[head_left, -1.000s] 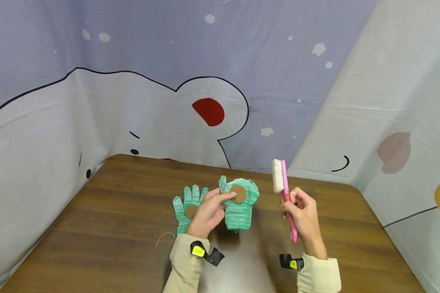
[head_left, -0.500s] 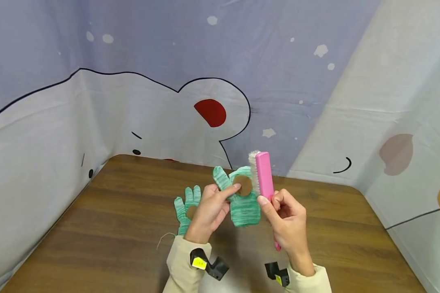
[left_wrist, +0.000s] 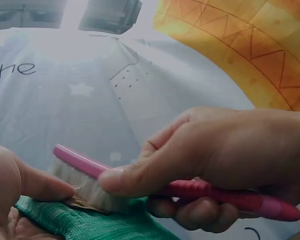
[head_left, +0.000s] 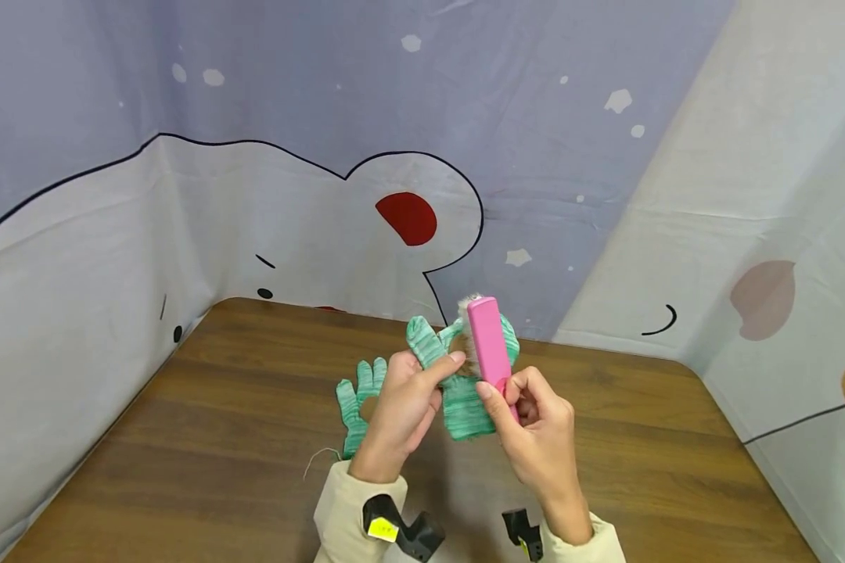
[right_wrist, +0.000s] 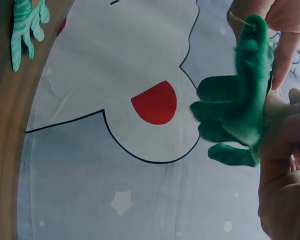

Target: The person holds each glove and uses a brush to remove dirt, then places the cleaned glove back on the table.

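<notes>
My left hand (head_left: 404, 403) grips a green knitted glove (head_left: 468, 407), its thumb pressing beside a round brown patch (left_wrist: 88, 204) on the glove. In my right hand (head_left: 538, 422) is a pink brush (head_left: 490, 338) with white bristles, pinched by the handle between thumb and fingers. The left wrist view has the bristles (left_wrist: 82, 182) down against the patch, right by the left thumb tip. In the right wrist view the glove's fingers (right_wrist: 220, 110) hang loose, and the brush is mostly hidden there. A second green glove (head_left: 355, 414) lies on the table, partly behind the left hand.
A brown wooden table (head_left: 204, 438) stretches under both hands. Behind and beside it hangs a printed cloth (head_left: 289, 211). A loose thread (head_left: 317, 456) trails from the second glove. Black wrist cameras sit at both cuffs.
My right hand has brought the brush leftward from beside the glove until its bristles overlap the brown patch. My left hand still holds the glove, which has tilted slightly.
</notes>
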